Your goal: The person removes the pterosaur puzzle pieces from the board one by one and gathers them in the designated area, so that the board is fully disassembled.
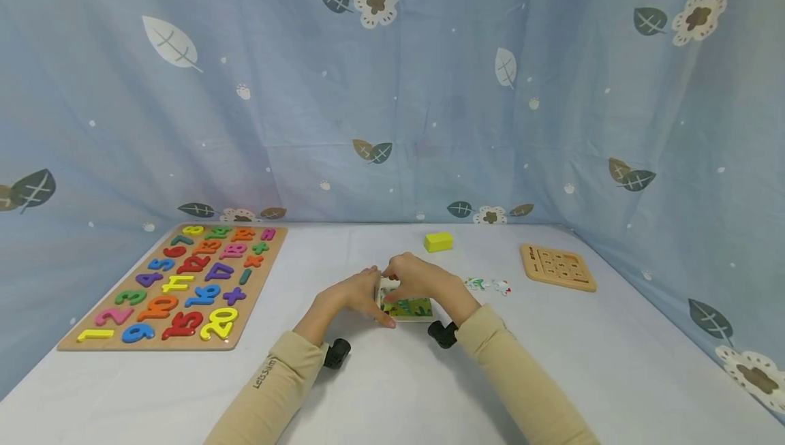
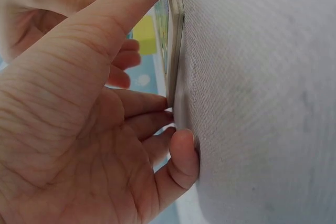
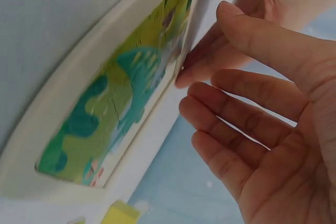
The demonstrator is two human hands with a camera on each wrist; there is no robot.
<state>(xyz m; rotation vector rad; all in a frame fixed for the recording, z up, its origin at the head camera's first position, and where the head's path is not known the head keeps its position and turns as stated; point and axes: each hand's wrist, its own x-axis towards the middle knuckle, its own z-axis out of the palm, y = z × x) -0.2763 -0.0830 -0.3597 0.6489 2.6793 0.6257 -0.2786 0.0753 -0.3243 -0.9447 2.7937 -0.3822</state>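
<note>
A small jigsaw puzzle (image 1: 407,307) in a white frame lies on the table, its picture green with a teal figure. Bare white backing shows along its far side. My left hand (image 1: 358,295) holds the frame's left side, thumb at the near corner and fingertips against the far corner, as the left wrist view shows on the frame's edge (image 2: 177,45). Over the puzzle is my right hand (image 1: 420,277); in the right wrist view its fingers (image 3: 226,163) are loosely bent, with nothing between them. Loose puzzle pieces (image 1: 487,285) lie right of the puzzle.
Behind the puzzle stands a yellow block (image 1: 438,242). At the left lies a wooden board (image 1: 236,336) of coloured numbers and signs. A small wooden number tray (image 1: 558,280) is at the right. A blue patterned curtain (image 1: 392,90) hangs at the table's back and sides.
</note>
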